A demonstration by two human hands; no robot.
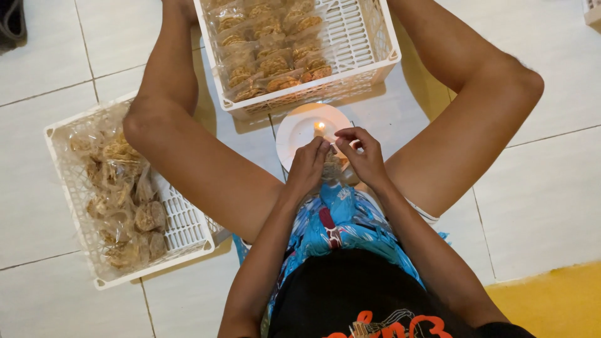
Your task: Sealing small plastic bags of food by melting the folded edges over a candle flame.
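From the head camera, looking down between my knees, my left hand [308,168] and right hand [363,156] meet over a small clear packet of snacks [330,168]. Both hands are closed on it: my left fingers curl over its left side, and my right thumb and forefinger pinch its top edge. The packet sits between the two palms, mostly hidden, only a brownish bit showing in the gap.

Just beyond my fingertips stands a white plate [299,128] on the tiled floor [544,188], with a lit candle [319,129] on it; the flame is very near the packet's pinched edge, though I cannot tell if they touch.

Past the plate is a white plastic basket [369,44] with neat rows of filled packets in its left part. By my left knee lies a second white basket [188,228], holding loose packets of the same brown snacks.
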